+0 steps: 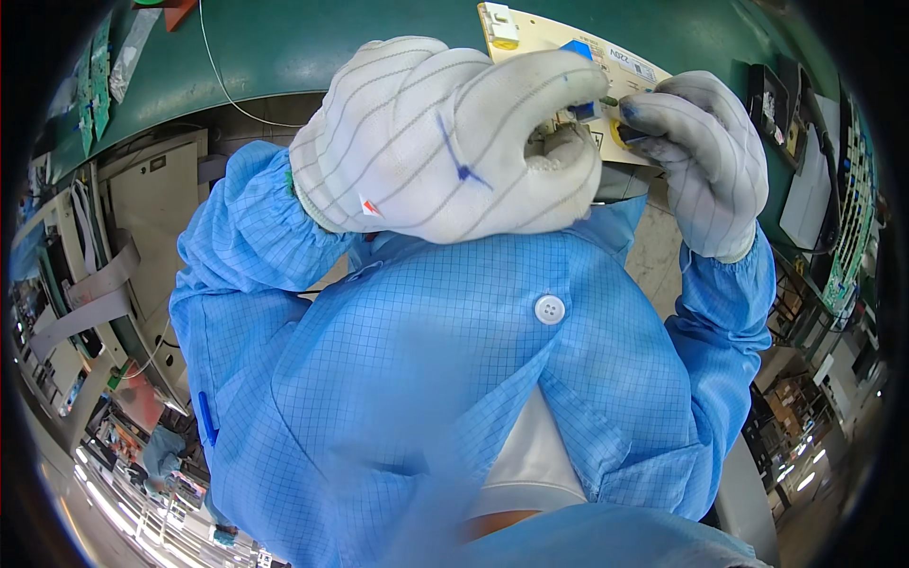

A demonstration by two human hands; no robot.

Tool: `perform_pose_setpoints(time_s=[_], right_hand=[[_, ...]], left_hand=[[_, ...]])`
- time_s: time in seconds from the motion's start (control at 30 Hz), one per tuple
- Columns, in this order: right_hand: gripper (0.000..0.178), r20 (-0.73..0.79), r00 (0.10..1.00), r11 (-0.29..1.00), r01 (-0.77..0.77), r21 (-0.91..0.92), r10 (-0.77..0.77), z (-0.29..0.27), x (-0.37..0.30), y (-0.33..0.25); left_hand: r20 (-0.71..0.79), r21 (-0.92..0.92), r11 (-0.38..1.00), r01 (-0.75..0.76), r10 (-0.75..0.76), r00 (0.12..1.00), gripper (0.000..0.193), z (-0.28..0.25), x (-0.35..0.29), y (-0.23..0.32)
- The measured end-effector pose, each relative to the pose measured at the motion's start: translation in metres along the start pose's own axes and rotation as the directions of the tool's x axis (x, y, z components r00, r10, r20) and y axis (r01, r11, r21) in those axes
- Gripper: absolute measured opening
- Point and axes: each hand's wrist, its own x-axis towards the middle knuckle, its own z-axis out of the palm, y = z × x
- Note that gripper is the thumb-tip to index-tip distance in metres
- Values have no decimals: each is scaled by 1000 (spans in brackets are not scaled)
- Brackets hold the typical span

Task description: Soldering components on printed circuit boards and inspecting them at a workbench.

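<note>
A cream circuit board (542, 34) lies at the bench's front edge, carrying a white connector (500, 21), a blue block-shaped component (578, 47) and a yellow round part (617, 133). My left hand (445, 142), in a white striped glove, reaches over the board with index finger and thumb curled round in a loop; their tips hide what they grip. Close by on the right, my gloved right hand (705, 156) has its fingers bent and pinched over the board's right side. Between the two hands a small dark green part (608, 100) shows; which hand holds it is unclear.
The green bench top (284, 52) curves across the back, with a thin white wire (210, 57) hanging over its edge. Green circuit boards (95, 85) and a clear bag (133, 57) lie far left. Black trays (769, 99) and more boards (852, 237) stand right. A pale cabinet (156, 189) is left.
</note>
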Motion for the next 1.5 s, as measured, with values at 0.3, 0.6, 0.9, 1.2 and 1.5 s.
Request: perform_pose_setpoints(time_s=[0.3, 0.6, 0.9, 1.2, 1.5], right_hand=[[52, -36, 999, 991, -22, -131, 17, 13, 3, 8], [45, 40, 984, 922, -149, -357, 175, 21, -14, 14], [35, 12, 996, 938, -77, -339, 86, 17, -6, 23], [34, 12, 996, 943, -83, -321, 91, 18, -6, 23], [47, -58, 996, 930, -83, -358, 66, -1, 8, 9]], left_hand=[[-188, -103, 984, 143, -161, 969, 16, 57, -36, -22], [-179, -189, 946, 264, -297, 938, 42, 57, -33, -31], [51, -613, 560, 557, -675, 736, 39, 25, -32, -35], [-69, 44, 965, 260, -257, 964, 44, 43, 9, -39], [-65, 135, 976, 172, -164, 984, 23, 51, 27, -47]])
